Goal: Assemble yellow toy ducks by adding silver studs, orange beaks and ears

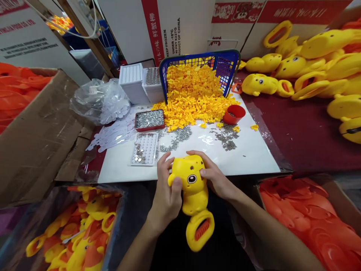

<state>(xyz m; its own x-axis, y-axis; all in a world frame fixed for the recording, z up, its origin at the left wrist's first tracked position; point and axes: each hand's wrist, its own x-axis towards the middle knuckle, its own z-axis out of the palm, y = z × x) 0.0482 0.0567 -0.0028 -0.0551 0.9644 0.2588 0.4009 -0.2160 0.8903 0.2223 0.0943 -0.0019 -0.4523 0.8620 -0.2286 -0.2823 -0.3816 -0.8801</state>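
A yellow plastic animal-shaped toy (194,199) with a printed eye and a ring handle is held between my two hands, just in front of the table edge. My left hand (168,192) is closed around its left side, the thumb on the front by a small round knob. On the other side, my right hand (216,175) grips the upper part, its thumb pressing near the eye. Inside the ring handle shows an orange ribbed piece (202,229). Small dark holes dot the toy's surface. The undersides of the fingers are partly hidden behind it.
A blue basket (231,71) spills small yellow parts (194,101) onto the white tabletop (180,169). Nearby are a red tray of screws (149,119), a white tray of button cells (144,148) and a red cup (234,114). Boxes of orange parts (310,218) and yellow toys (93,226) flank me.
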